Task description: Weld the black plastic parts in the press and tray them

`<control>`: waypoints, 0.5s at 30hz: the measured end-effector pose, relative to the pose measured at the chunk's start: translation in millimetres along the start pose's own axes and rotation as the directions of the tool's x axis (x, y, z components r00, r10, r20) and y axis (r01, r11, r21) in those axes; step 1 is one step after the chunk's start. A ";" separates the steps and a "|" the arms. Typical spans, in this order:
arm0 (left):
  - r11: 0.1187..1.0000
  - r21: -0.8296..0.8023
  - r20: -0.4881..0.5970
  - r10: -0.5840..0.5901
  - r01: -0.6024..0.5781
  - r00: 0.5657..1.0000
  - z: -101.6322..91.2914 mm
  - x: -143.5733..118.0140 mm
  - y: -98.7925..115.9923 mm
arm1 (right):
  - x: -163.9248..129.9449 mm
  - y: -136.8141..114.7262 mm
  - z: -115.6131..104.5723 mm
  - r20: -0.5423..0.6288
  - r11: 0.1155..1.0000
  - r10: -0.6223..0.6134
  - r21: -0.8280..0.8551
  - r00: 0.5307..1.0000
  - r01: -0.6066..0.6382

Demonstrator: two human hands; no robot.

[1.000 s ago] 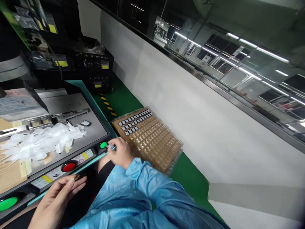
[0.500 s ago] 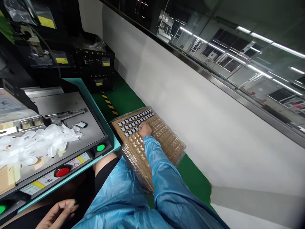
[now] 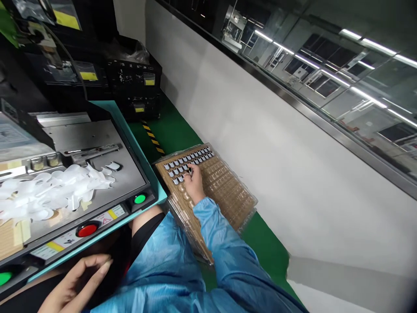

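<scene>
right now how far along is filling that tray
Done: about three short rows of small grey parts sit at the far end of the brown tray. In hand: the right hand rests at the end of those rows, its fingers over a pocket. Left: most pockets look empty. The left hand rests idle, open.

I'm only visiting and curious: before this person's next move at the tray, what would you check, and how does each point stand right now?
1. Right hand on the tray: ok, its fingertips rest at the rows of small parts.
2. Part held in the right grip: cannot tell, the fingers hide it.
3. Tray seated flat: ok, it lies level on a stack of like trays on the green surface.
4. Empty pockets left: ok, most of the tray is unfilled.
5. Left hand away from the buttons: ok, it is open below the panel edge, off the red button.
6. Machine plate: not ok, white film scraps lie piled on it.
</scene>
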State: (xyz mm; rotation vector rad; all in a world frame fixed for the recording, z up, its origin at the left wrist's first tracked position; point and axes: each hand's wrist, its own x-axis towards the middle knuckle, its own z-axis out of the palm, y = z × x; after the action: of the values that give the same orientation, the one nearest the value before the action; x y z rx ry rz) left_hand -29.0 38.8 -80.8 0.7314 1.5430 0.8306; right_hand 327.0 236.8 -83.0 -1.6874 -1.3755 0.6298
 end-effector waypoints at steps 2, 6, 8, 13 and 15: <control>0.995 0.001 0.035 0.104 -0.104 0.994 10.1 -1.6 26.9 | -33.5 -28.0 13.6 0.066 0.949 -0.048 0.315 0.997 0.025; 0.955 -0.120 0.032 0.278 -0.273 0.960 34.5 1.7 71.9 | -91.7 -80.1 35.0 0.263 0.778 -0.121 0.625 0.957 -0.073; 0.935 -0.209 0.031 0.300 -0.287 0.953 42.8 6.1 82.9 | -110.1 -98.1 42.4 0.344 0.755 -0.140 0.644 0.928 -0.125; 0.885 -0.339 0.033 0.349 -0.318 0.936 43.8 9.9 84.7 | -132.0 -117.6 60.3 0.404 0.812 -0.232 0.582 0.885 -0.053; 0.880 -0.325 0.026 0.376 -0.348 0.926 39.1 7.7 83.3 | -136.0 -120.3 66.5 0.436 0.828 -0.244 0.559 0.866 -0.048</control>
State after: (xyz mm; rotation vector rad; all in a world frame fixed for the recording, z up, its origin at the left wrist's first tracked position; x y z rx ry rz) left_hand 8.8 95.2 -18.2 0.8188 1.1687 1.2749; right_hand 173.3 130.9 -32.3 -1.0011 -1.4217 1.3259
